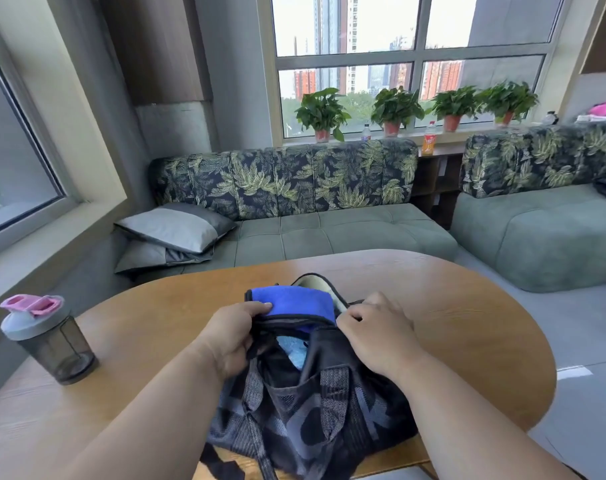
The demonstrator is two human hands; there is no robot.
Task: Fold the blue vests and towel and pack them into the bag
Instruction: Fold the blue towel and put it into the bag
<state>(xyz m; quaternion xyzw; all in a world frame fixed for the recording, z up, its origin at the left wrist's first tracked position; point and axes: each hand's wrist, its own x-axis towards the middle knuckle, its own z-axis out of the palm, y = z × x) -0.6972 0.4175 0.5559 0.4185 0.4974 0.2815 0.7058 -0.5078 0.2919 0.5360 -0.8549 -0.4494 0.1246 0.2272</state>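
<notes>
A black and grey bag [315, 420] lies on the wooden table [467, 323] right in front of me, its mouth open towards the far side. A folded bright blue cloth [294, 301] sits in the opening, half inside. A lighter blue fabric [292, 351] shows deeper in the bag. My left hand [230, 337] grips the near rim of the bag's opening, thumb on the blue cloth. My right hand [374, 332] pinches the rim at the right side of the opening.
A dark shaker bottle [50, 337] with a pink-and-grey lid stands on the table at the left. Behind the table are a green sofa [329, 230] with leaf-print backrest, grey pillows [176, 228], and potted plants on the windowsill.
</notes>
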